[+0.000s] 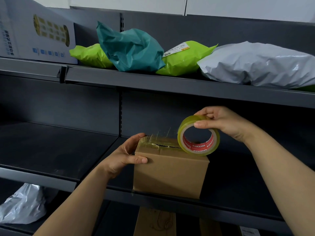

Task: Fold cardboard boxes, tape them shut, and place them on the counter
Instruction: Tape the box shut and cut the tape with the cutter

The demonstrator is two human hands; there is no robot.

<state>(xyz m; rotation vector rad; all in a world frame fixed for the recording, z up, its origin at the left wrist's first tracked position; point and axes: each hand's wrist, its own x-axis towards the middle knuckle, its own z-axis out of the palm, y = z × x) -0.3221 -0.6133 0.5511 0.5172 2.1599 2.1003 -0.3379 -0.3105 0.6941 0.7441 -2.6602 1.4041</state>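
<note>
kt: Hands status?

rm: L hand (126,155) grips the top-left corner of the cardboard box (170,172). Thumb lies flat on the front face, fingers curl over the top edge. R hand (221,123) pinches the tape roll (196,149) at its top, thumb on the near side, fingers over the rim.

kt: Box loc?

rm: On the mid shelf (51,150), at the front edge, upright, top flaps folded down. Dark slit shows along the top seam.

kt: Tape?

rm: Roll is clear-yellowish w/ a red printed core. It stands on edge, touching the box top at the right end. Clear strip (153,142) runs from the roll leftward along the seam toward the L fingers. It's wrinkled, w/ a few loose strands sticking up.

kt: Does the strip cover the full seam?

rm: Can't tell, too glossy.

kt: Surroundings?

rm: Upper shelf (153,82), L to R:
- white printed carton (39,34)
- lime-green poly bag (92,55)
- teal bag (131,48) lying over both greens
- 2nd green bag (184,60) w/ barcode label (176,48)
- big grey mailer (255,63)

Below: crumpled grey bag (22,205) at bottom left. Another brown box (153,220) sits directly under the shelf, top hidden by the shelf lip.
</note>
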